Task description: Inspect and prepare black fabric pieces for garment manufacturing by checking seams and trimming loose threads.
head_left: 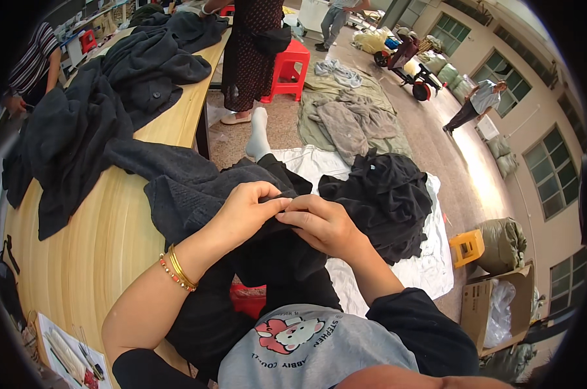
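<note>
A dark grey knit garment (183, 178) runs from the wooden table across my lap. My left hand (251, 206) pinches its edge between thumb and fingers. Right beside it, my right hand (322, 223) grips the same edge, and the fingertips of both hands nearly meet. Whether a small tool or thread is between the fingertips is too small to tell. The fabric under my hands hangs down over my legs, its lower part hidden by my hands and forearms.
More dark garments (79, 123) are heaped on the wooden table (99, 240) at left. A black cloth pile (390, 201) lies on a white sheet (439, 259) at right. Red stool (290, 68), yellow stool (466, 247) and open cardboard box (478, 305) stand around. Several people are nearby.
</note>
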Motion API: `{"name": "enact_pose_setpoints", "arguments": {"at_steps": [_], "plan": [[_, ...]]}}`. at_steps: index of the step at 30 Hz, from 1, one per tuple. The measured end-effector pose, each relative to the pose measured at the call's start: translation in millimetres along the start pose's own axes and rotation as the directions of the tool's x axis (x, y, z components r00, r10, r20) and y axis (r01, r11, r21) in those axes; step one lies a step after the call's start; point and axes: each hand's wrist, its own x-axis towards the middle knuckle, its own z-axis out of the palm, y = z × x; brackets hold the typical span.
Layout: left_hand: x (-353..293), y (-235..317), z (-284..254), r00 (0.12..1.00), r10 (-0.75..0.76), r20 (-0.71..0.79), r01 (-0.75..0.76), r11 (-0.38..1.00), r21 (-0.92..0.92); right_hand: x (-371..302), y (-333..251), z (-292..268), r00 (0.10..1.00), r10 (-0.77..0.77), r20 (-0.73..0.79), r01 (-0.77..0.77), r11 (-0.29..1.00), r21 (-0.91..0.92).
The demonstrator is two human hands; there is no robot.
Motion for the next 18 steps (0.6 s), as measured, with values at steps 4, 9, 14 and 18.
{"name": "enact_pose_setpoints", "arguments": {"at_steps": [4, 9, 14, 18], "plan": [[-2.8, 3.2, -5.1, 0.999, 0.003, 0.054, -0.011, 0.99, 0.139, -4.3, -3.7, -4.1, 0.993, 0.12, 0.009, -0.12, 0.992, 0.033], [-2.1, 6.2, -11.3, 0.997, -0.033, 0.063, 0.02, 0.982, 0.19, -4.2, -4.5, 1.9, 0.986, 0.167, -0.014, -0.166, 0.985, 0.038], [-9.8, 14.8, -8.0, 0.994, 0.097, 0.055, -0.111, 0.916, 0.385, -11.1, 3.2, 8.7, 0.965, 0.24, -0.106, -0.229, 0.968, 0.104], [-9.9, 8.6, -0.9, 0.983, 0.182, -0.022, -0.146, 0.849, 0.509, -15.6, 5.3, 14.1, 0.94, 0.305, -0.155, -0.273, 0.942, 0.197]]}}
